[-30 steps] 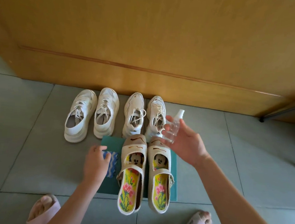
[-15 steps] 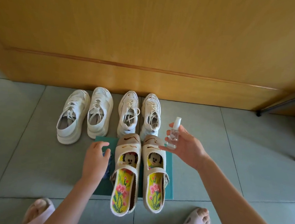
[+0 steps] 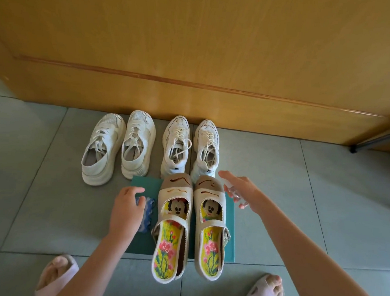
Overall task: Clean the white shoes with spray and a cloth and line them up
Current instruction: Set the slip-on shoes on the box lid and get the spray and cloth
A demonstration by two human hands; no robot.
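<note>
Hands out over the shoes now! Left hand [image 3: 127, 209] is palm down on the left part of the green mat [image 3: 145, 182], thumb stretched toward the far edge, fingers curled onto a blue cloth [image 3: 146, 214] and gripping its far end. Cloth lies long-ways, near to far, just beside the left strap shoe [image 3: 173, 230].

Right hand [image 3: 244, 191] comes in from the right, arm stretched low across the mat's right edge, back of the hand up. Index finger reaches left toward the sneakers, the rest wrapped round a small clear spray bottle [image 3: 235, 195]. Bottle slants under the palm, one end toward the toe of the right strap shoe [image 3: 210, 231], the other back toward the wrist. It's blurred, so which end carries the nozzle I can't tell.

Both strap shoes sit side by side in the middle of the mat. Toes point to the far edge, heels hang past the near edge onto the tiled floor [image 3: 23, 181], patterned insoles showing.

Beyond the mat's far edge, four white sneakers [image 3: 137, 145] stand in a row on the floor, toes toward the wooden panel [image 3: 196, 54]. Leftmost one angles a little off the line. Two feet in pale slippers [image 3: 264, 295] stand at the near side, one either side of the mat.
</note>
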